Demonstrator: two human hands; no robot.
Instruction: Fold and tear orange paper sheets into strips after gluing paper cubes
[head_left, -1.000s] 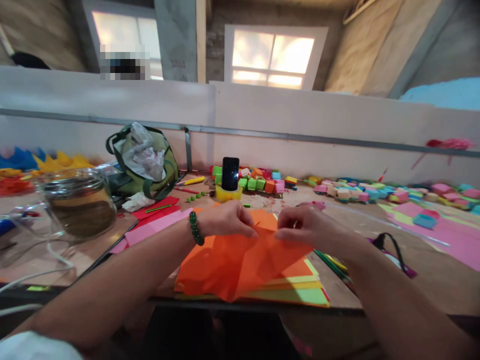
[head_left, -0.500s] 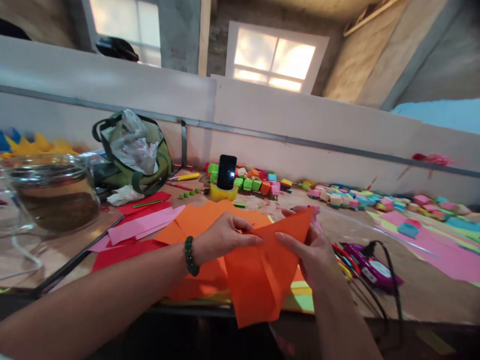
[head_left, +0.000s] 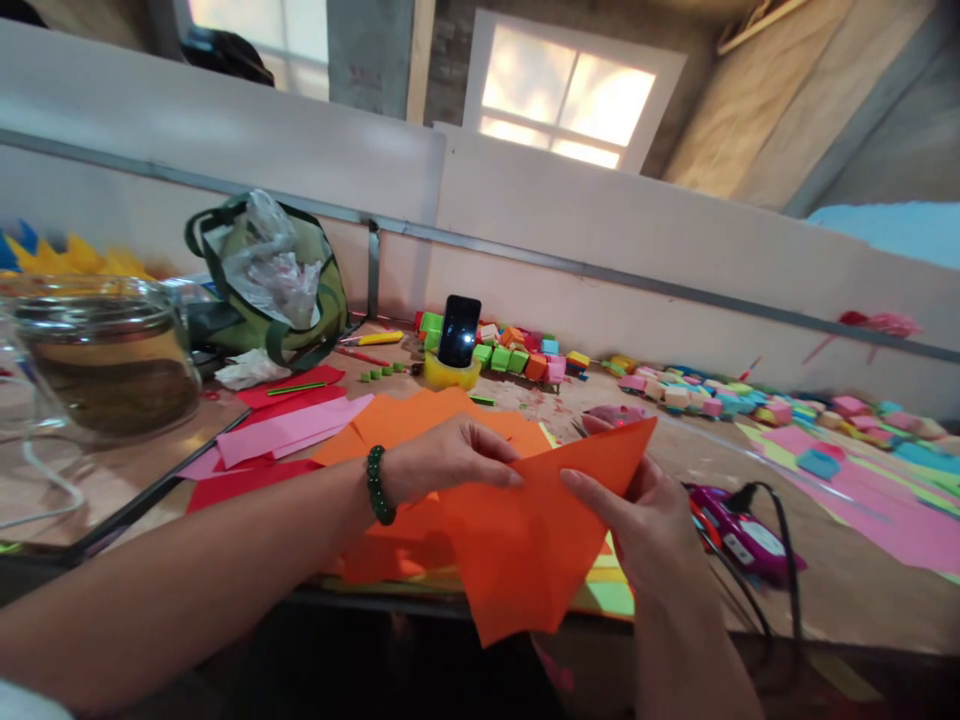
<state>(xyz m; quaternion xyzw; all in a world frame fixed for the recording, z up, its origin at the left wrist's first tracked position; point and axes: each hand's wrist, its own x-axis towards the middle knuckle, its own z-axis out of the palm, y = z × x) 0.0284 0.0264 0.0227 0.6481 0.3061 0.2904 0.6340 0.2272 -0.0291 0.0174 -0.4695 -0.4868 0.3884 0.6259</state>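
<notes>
A folded sheet of orange paper is held up in front of the table edge, its pointed corner at the upper right. My left hand pinches its upper left edge between thumb and fingers; a green bead bracelet circles that wrist. On the right side my right hand grips the sheet, thumb on the front face and fingers behind it. Behind and to the left, more orange sheets lie on the table, partly hidden by my left hand and the held paper.
Pink strips and red paper lie left of the orange sheets. A phone leans upright on a yellow tape roll. Farther out are a glass jar, a green bag, colored paper cubes and a purple device.
The folded sheet's upper right corner has moved right along with my right hand, and its front face looks flatter. My left hand keeps its pinch. The camera view has shifted slightly.
</notes>
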